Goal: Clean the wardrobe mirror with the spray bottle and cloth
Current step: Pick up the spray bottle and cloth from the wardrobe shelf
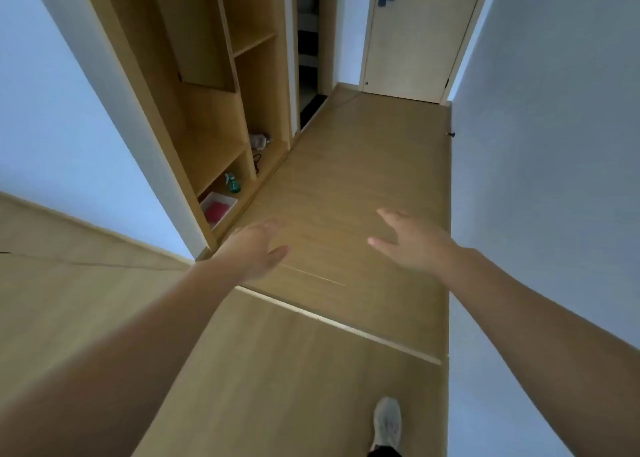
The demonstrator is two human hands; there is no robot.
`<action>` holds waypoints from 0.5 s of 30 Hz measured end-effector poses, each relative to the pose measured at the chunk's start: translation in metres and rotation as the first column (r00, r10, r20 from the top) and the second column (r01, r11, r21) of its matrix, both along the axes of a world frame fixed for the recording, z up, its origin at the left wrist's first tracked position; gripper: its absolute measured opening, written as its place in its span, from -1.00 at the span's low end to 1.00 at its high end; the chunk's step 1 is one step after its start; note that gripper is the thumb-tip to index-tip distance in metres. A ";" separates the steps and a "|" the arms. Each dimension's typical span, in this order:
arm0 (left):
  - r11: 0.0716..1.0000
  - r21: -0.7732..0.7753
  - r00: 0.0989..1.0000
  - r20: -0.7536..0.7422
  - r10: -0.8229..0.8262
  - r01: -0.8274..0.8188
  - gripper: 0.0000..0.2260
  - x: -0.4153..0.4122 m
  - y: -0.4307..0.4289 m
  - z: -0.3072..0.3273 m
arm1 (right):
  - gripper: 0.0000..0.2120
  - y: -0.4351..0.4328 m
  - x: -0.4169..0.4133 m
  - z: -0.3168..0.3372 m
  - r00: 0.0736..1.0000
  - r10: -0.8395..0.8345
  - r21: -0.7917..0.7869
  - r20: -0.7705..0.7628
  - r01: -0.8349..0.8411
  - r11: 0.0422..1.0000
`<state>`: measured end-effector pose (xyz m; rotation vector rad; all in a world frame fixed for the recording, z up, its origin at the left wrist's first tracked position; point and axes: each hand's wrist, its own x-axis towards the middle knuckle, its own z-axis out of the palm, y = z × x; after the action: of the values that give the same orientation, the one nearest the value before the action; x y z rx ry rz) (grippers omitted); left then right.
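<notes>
Both hands, left hand and right hand, spread wide, empty, above floor. Green spray bottle upright in wardrobe's bottom compartment; white tray beside it holds pink cloth.

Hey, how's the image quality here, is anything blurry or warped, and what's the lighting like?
Head view: wide-angle distortion bends and tilts the walls and wardrobe; motion blur smears the left hand and right hand; the green spray bottle and red cloth in its white tray look small and soft; light is dim, even and bluish, without glare or hard shadows.
</notes>
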<state>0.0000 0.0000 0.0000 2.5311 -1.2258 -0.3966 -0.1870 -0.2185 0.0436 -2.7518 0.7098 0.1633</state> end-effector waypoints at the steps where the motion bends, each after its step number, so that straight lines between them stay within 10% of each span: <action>1: 1.000 -0.005 1.000 -0.007 0.014 -0.014 -0.46 0.004 -0.015 -0.002 | -0.32 -0.016 0.009 -0.001 1.000 0.021 0.002 -0.003 -0.021 1.000; 15: 0.952 0.042 0.950 -0.060 0.306 -0.304 -0.47 0.062 -0.167 -0.010 | -0.31 -0.217 0.135 -0.003 0.970 0.241 0.064 -0.045 -0.238 0.969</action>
<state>0.0618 -0.1673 -0.0096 2.6535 -0.7897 -0.4235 -0.0519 -0.4350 0.0401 -2.7780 0.3759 0.3028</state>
